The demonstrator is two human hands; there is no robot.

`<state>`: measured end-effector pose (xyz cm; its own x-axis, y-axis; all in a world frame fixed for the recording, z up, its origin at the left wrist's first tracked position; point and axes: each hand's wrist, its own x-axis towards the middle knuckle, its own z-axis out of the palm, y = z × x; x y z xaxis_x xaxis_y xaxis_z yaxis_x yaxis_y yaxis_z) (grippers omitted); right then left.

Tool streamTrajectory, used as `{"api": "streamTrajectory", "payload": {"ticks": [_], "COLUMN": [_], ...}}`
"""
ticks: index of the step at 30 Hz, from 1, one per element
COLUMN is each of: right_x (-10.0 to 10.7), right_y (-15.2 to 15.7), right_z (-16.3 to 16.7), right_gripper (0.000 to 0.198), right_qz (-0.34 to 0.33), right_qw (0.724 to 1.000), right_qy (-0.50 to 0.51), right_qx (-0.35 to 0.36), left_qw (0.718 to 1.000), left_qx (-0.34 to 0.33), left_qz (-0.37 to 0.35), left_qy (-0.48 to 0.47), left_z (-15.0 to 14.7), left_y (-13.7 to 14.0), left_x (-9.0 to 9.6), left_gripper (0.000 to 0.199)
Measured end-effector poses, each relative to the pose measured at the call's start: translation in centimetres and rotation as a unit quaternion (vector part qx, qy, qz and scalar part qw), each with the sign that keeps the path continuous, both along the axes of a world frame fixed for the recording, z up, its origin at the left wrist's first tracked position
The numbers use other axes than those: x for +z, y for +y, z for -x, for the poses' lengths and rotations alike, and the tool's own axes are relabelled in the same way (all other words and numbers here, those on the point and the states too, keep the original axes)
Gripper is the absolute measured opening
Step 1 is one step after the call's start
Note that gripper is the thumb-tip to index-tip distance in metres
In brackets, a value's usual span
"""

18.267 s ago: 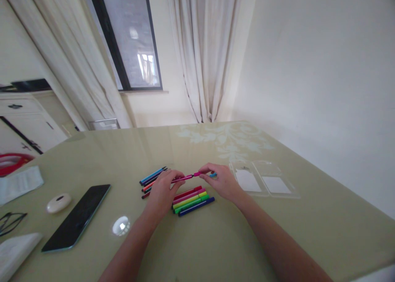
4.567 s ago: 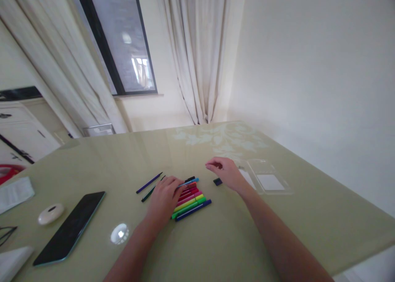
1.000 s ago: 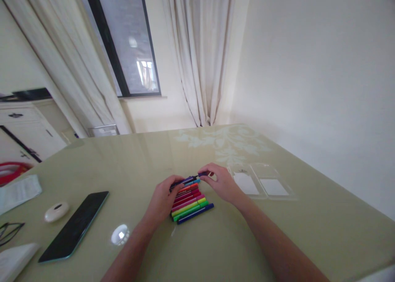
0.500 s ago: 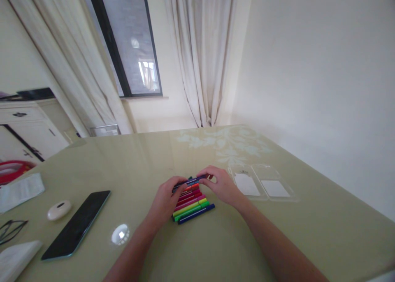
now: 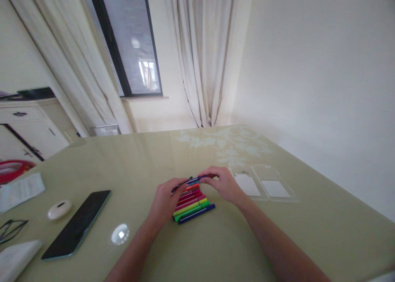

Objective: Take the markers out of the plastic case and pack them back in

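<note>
Between my two hands is a dark purple marker (image 5: 193,181), gripped near its ends. My left hand (image 5: 168,197) pinches its left end, and my right hand (image 5: 220,182) pinches its right end with thumb and fingers. Below it lies a row of coloured markers (image 5: 188,204), side by side on the table: orange, reds, pink, yellow, green. A dark blue marker (image 5: 196,214) is nearest to me in the row. Part of the row is covered by my left hand, and a bit of green shows just behind the held marker.
Right of my right hand lies an opened clear plastic case (image 5: 262,183) with white inserts. On the left are a black phone (image 5: 77,224), a white oval object (image 5: 59,210), a shiny round disc (image 5: 120,234), glasses (image 5: 12,230) and a pale packet (image 5: 21,191).
My right hand's fingers have closed a little more around the right end of the purple marker. Otherwise the hands and the row of markers look nearly the same.
</note>
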<state>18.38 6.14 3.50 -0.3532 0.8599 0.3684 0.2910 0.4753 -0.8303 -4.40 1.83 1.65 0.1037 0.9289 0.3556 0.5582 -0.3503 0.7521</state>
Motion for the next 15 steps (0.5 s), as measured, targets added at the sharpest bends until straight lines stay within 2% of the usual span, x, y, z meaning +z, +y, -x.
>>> {"api": "streamTrajectory", "payload": {"ticks": [15], "right_x": [-0.09], "right_y": [-0.16], "right_z": [0.11], "right_gripper": [0.015], "right_qz": [0.014], "right_qw": [1.000], "right_qy": [0.007], "right_qx": [0.006], "left_qw": [1.000], "left_qx": [0.003], "left_qz": [-0.005], "left_qy": [-0.003], "left_z": [-0.22], "left_y": [-0.34], "left_x": [0.07], "left_gripper": [0.027]}}
